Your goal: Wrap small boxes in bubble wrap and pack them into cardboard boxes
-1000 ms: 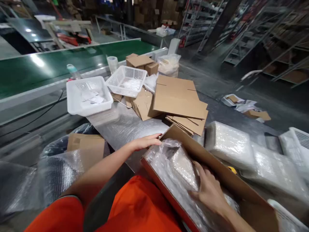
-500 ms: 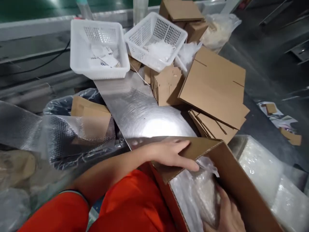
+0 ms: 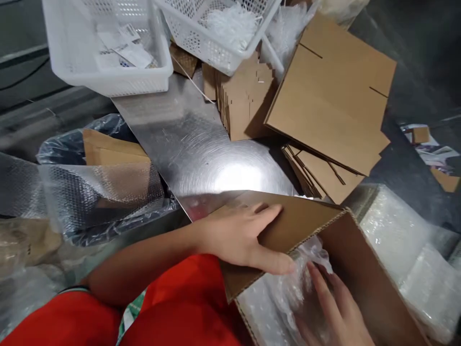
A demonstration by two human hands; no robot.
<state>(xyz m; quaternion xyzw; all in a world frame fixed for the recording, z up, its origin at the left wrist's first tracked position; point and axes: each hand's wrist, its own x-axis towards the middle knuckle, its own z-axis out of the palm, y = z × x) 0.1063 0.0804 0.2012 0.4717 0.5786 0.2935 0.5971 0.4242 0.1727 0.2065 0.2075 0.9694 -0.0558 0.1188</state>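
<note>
An open cardboard box [image 3: 367, 259] stands at the lower right, with clear plastic-wrapped contents [image 3: 284, 293] inside. My left hand [image 3: 245, 235] lies on a raised flap of the box, fingers spread, its thumb reaching over the flap's edge toward the plastic. Inside the box is my right hand [image 3: 334, 302], its fingers apart and resting against the plastic wrapping. Part of that hand is cut off by the bottom of the view, and the underside of the wrapped contents is hidden.
Two white baskets [image 3: 111, 81] [image 3: 216, 53] stand at the top. Flat cardboard [image 3: 331, 96] leans right of the metal table [image 3: 187, 144]. A lined bin [image 3: 68, 149] with brown paper and bubble wrap [image 3: 97, 192] is at left; plastic-wrapped packs [image 3: 399, 230] lie at right.
The view has tilted down and shifted, so the baskets sit higher in it. My right hand has moved up over the plastic, with more of its fingers showing.
</note>
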